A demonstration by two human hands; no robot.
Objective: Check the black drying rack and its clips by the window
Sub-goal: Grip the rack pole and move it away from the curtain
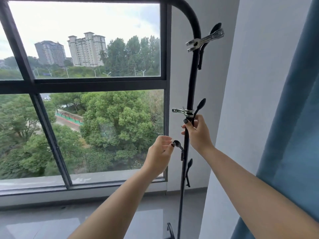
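High-rise flat — big window [82, 49], blue curtain [293, 118], drying rack [190, 90].

**Tight around the pole, open on the window side**

The rack pole [190, 87] stands close to the white wall [224, 118], leaving only a narrow gap to its right. Hooks [200, 105] jut into that gap, and two metal clips [205, 40] clamp the pole, the lower clip [183, 111] pointing left. Left of the pole, in front of the window [82, 100], the air is open. The blue curtain [293, 135] closes off the far right.

Black drying rack [191, 80] upright by window; metal clips [204, 40] clamped on pole.
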